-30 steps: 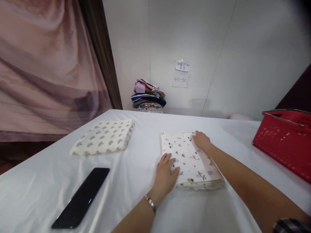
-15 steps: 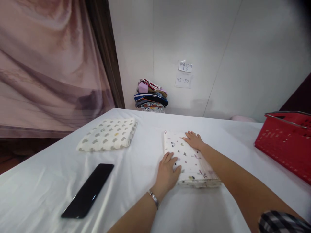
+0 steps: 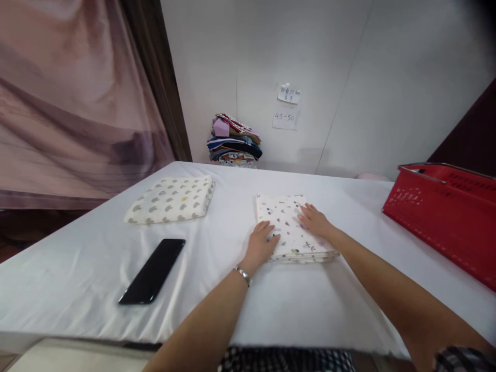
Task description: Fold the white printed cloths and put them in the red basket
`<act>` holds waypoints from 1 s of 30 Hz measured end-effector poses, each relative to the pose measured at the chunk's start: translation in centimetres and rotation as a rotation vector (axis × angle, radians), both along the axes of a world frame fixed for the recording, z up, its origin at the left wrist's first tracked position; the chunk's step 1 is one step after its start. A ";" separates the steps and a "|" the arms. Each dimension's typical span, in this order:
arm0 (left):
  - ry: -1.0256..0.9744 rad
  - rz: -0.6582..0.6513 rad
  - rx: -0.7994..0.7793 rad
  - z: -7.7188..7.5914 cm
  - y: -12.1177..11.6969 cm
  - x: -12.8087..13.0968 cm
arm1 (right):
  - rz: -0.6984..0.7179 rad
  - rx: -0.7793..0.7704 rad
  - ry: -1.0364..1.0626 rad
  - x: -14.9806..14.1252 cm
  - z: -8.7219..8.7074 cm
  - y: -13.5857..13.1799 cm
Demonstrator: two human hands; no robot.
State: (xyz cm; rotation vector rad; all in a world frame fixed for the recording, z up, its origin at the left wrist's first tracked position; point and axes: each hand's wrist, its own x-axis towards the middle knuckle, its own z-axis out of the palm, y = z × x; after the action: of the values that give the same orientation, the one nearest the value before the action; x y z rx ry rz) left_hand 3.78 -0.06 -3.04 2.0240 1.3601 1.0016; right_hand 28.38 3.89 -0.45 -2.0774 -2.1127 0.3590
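A folded white cloth [image 3: 289, 227] with small coloured prints lies in several layers on the white-covered table [image 3: 217, 248]. On its left edge rests my left hand [image 3: 261, 243], open, fingers spread, with a silver bracelet at the wrist. My right hand [image 3: 314, 222] lies flat and open over the upper right part of the same cloth. Farther left is a second folded cloth [image 3: 170, 200], cream with grey mushroom-like shapes; neither hand touches it.
A black phone [image 3: 153, 271] lies at the front left. The red basket [image 3: 442, 217] stands at the right side. Behind the far table edge is a pile of folded fabrics [image 3: 234, 142], beside paper notes [image 3: 285, 119] on the wall. A pink curtain [image 3: 77, 103] hangs at the left.
My right hand has slid from the cloth's far right corner onto its top, nearer me. My left hand stays on the left edge. The view has tilted down, showing the table's near edge.
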 end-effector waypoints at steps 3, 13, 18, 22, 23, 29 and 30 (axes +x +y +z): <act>-0.106 0.113 -0.046 0.4 0.5 -0.5 | -0.050 -0.034 0.119 0.6 0.2 -2.6; -0.048 0.201 -0.441 2.0 0.7 -1.3 | -0.353 -0.020 0.555 2.4 0.0 -9.1; 0.000 0.161 -0.472 2.1 0.5 -1.1 | -0.430 -0.080 0.505 2.3 0.7 -8.5; 0.083 0.197 -0.391 2.3 1.4 -2.5 | -0.323 -0.135 0.520 1.2 0.4 -8.6; 0.135 0.205 -0.392 2.3 1.6 -2.8 | -0.290 -0.125 0.505 0.9 0.3 -8.7; 0.249 0.176 -0.416 2.6 1.6 -3.7 | -0.255 0.055 0.251 0.2 0.5 -9.8; 0.273 0.185 -0.402 2.9 1.4 -3.7 | -0.223 0.136 0.233 0.0 0.6 -10.2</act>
State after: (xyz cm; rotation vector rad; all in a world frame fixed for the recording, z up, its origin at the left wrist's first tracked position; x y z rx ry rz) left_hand 0.11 1.33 -0.13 1.7963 1.7565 0.4772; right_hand 28.40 -6.26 0.15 -2.0538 -1.7066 0.3933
